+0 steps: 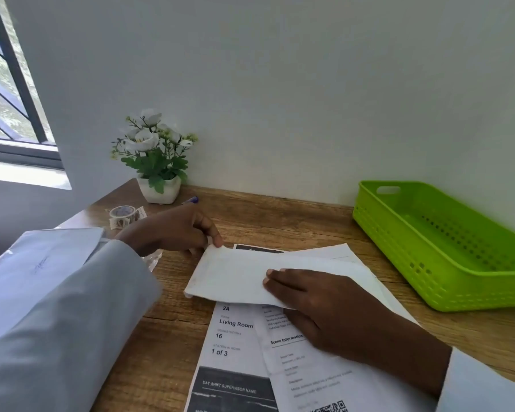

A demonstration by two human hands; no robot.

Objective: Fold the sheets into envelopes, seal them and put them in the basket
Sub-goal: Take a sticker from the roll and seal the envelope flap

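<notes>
A folded white sheet (235,275) lies across the middle of the wooden table, on top of printed sheets (235,346). My left hand (176,230) pinches its upper left corner between thumb and fingers. My right hand (324,304) lies flat on the right part of the fold, fingers pressing it down. A green plastic basket (446,281) stands empty at the right, against the wall. A roll of patterned tape (122,214) sits at the back left, partly behind my left wrist.
A white pot of artificial flowers (158,162) stands at the back left by the wall. A blue pen (191,200) lies beside it. More white paper (51,254) lies at the table's left edge under my sleeve. A window is at the far left.
</notes>
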